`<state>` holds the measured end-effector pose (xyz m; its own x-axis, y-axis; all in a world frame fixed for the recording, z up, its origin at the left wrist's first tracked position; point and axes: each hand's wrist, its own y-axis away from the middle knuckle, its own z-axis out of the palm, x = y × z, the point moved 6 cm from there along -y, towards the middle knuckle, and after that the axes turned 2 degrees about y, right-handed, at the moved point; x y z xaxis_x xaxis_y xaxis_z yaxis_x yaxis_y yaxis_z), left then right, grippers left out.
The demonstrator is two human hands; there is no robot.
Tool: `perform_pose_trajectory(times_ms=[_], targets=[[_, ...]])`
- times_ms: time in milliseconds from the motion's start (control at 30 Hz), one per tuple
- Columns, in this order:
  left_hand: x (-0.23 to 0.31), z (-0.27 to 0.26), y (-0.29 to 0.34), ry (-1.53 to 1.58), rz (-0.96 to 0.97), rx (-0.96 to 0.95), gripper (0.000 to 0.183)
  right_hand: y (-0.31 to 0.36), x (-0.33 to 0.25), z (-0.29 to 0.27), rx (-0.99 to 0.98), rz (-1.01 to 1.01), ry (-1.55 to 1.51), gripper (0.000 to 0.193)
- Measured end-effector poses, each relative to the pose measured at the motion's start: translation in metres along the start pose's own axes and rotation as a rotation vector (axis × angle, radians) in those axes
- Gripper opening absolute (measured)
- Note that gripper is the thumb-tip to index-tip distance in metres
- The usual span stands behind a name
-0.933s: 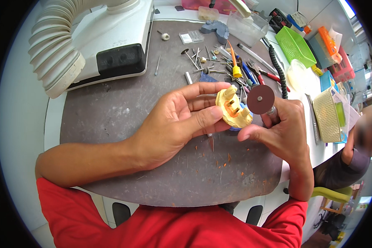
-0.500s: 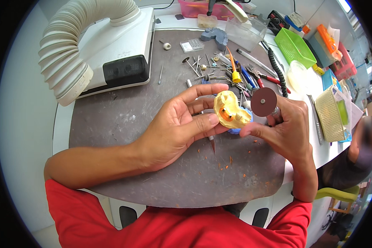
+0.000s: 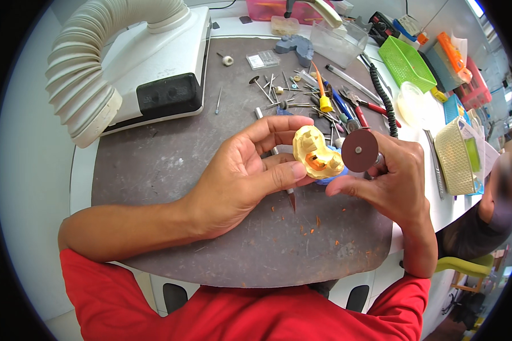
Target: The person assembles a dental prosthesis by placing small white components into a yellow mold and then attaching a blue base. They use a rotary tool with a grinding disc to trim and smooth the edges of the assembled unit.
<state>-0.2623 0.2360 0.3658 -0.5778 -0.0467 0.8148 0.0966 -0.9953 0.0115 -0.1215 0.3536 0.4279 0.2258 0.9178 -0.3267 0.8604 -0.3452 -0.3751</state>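
Observation:
My left hand [image 3: 250, 170] is closed on a yellow dental cast [image 3: 308, 141], thumb in front and fingers behind. An orange patch with dark marks shows inside the cast's curve. In my right hand [image 3: 401, 176] is a rotary handpiece [image 3: 379, 161], mostly hidden by the fingers. Its round brown disc [image 3: 358, 149] sits just right of the cast; I cannot tell whether they touch. My right thumb reaches toward the cast's lower right edge. Behind the cast, a blue piece [image 3: 326, 181] partly shows on the mat. A slim knife [image 3: 291, 199] lies below my left hand, partly covered.
Loose burs [image 3: 284, 91], red-handled pliers [image 3: 369, 105] and a grey dental cast [image 3: 295, 48] lie beyond my hands. A ribbed hose [image 3: 77, 74] arches over a white box unit [image 3: 122, 62] at left. Baskets, including a green one [image 3: 406, 65], line the right; another person [image 3: 477, 227] sits there.
The yellow cast has turned in my left hand, so its teeth and orange patch face up more. My right hand and the disc have shifted slightly left and down.

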Motion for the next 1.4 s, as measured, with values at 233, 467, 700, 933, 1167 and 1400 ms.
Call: perform_pose_trajectory(times_ms=[233,467,700,933,1167,1400], targets=[[-0.0005,-0.0005,0.0013,-0.021,-0.010,0.014,0.053,0.0012,0.0004,0.0064,-0.061,0.006,0.024,0.053],[-0.0004,-0.0015,0.0017,-0.038,-0.016,0.006,0.051,0.0004,-0.0001,0.0088,-0.039,0.006,-0.007,0.056],[0.0004,0.0001,0.0023,-0.045,-0.017,0.001,0.048,-0.0008,-0.0014,0.0085,-0.030,-0.007,-0.032,0.059],[0.0011,0.0008,0.0022,-0.052,-0.009,-0.002,0.047,-0.0006,-0.0012,0.0089,-0.031,0.013,-0.041,0.059],[0.0010,-0.0002,0.0019,-0.073,-0.004,-0.006,0.047,-0.0006,-0.0007,0.0097,-0.040,0.001,-0.035,0.059],[0.0001,0.0008,0.0023,-0.064,-0.003,-0.015,0.046,-0.0005,-0.0020,0.0083,-0.029,-0.027,-0.030,0.059]])
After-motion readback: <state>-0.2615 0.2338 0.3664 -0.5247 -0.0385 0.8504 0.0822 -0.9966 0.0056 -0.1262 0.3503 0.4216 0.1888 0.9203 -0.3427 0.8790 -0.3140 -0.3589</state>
